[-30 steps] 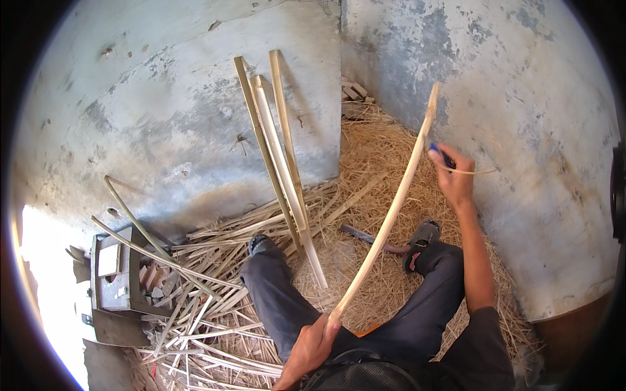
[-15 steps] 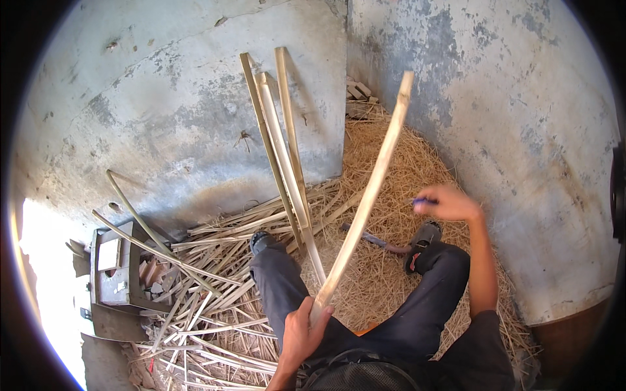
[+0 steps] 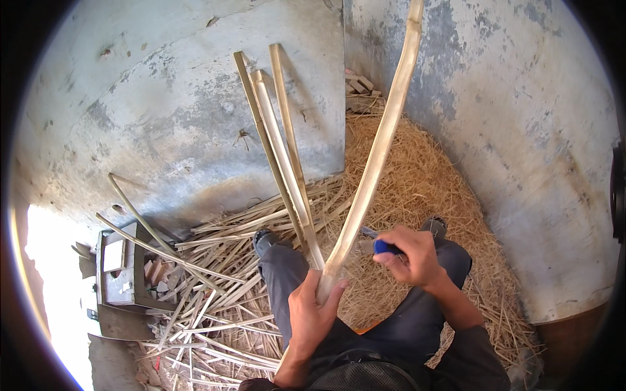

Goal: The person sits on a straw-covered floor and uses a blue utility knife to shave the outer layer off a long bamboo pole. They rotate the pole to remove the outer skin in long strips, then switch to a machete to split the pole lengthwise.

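My left hand (image 3: 312,306) is closed round the lower end of a long split-bamboo strip (image 3: 378,156), which slants up and to the right past the top edge of the picture. To the right of the strip, my right hand (image 3: 414,257) grips a small tool by its blue handle (image 3: 383,247). Its working end cannot be made out. Just beyond those fingers shows a short grey metal piece (image 3: 369,231); whether it belongs to this tool or to one on the floor, I cannot tell.
Several bamboo strips (image 3: 277,140) lean against the weathered wall (image 3: 163,117). Cut strips (image 3: 222,260) litter the floor at left, beside a metal box (image 3: 124,267) of rubble. Straw-like shavings (image 3: 417,156) heap up in the corner, near stacked bricks (image 3: 358,83).
My right hand has come down and left, close to the strip, with the blue-handled tool. The strip has risen, its top now beyond the picture, and my left hand is slightly higher.
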Demonstrator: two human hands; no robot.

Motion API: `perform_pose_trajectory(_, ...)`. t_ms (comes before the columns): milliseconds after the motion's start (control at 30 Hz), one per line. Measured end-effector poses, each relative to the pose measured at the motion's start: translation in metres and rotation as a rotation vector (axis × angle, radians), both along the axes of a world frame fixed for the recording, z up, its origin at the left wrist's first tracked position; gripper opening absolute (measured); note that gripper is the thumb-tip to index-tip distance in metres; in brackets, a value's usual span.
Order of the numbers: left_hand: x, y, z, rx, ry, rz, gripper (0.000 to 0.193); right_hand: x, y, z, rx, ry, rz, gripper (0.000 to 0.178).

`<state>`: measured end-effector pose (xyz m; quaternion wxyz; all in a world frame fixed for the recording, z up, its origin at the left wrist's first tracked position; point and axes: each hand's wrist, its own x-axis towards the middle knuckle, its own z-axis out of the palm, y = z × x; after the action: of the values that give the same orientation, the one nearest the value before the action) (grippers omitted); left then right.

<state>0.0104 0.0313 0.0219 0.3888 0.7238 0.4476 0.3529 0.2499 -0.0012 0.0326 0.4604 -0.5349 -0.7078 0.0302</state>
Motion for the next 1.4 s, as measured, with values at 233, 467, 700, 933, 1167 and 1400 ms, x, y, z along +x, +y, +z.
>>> perform_pose_trajectory(233,0.009,-0.005,0.010,-0.019,-0.028,-0.041,0.037,-0.009,0.003,-0.003,0.120,-0.061,-0.002,0.031)
perform_pose_trajectory(467,0.013,-0.010,0.009,0.066,-0.017,-0.026,0.033,-0.001,0.005,0.006,0.168,-0.112,-0.073,0.031)
perform_pose_trajectory(700,0.014,-0.017,0.017,0.008,-0.006,0.010,0.030,0.003,0.001,0.013,0.147,-0.139,-0.115,0.031)
perform_pose_trajectory(933,0.012,-0.020,0.015,0.004,-0.003,0.002,0.028,0.001,-0.002,0.017,0.155,-0.177,-0.148,0.029)
perform_pose_trajectory(1167,-0.002,-0.027,-0.004,-0.013,0.035,-0.001,0.029,0.017,0.002,0.013,0.149,-0.188,-0.199,0.026)
perform_pose_trajectory(1400,-0.018,-0.037,-0.012,-0.079,0.164,-0.040,0.036,0.056,0.024,0.014,0.217,-0.050,-0.336,0.037)
